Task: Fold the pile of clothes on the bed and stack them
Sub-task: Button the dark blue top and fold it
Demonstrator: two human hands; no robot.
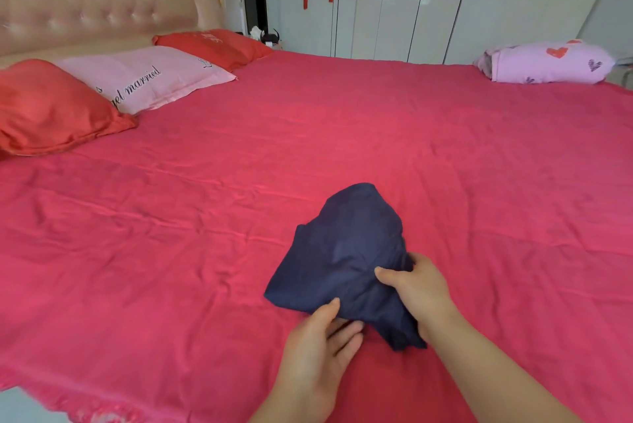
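Hands come first, nearest the camera. The left hand (pixel 322 337) pinches the near edge of a navy garment (pixel 346 261), thumb on top and fingers tucked under the cloth. The right hand (pixel 419 289), just to its right and a little beyond, grips a bunched handful of the same cloth, thumb over it and fingers curled behind. Below the right hand's hold a dark tail of fabric drops to the sheet. Beyond and left of both holds, the rest of the garment spreads in a loose, crumpled lump, resting on or just above the red bed (pixel 171 251); which of the two cannot be told. No clean crease or squared edge shows, so this piece looks unfolded or only roughly gathered, and its folding seems to lie ahead. Neither a pile of clothes nor a finished stack is in view, so how many pieces are done or left cannot be judged. Well beyond the grip to the left lie a red pillow (pixel 51 104), a pink pillow (pixel 147 77) and a second red pillow (pixel 215 46) behind it. Far off to the right a lilac heart-print bundle (pixel 551 61) sits at the bed's far corner, before white wardrobe doors (pixel 394 11).
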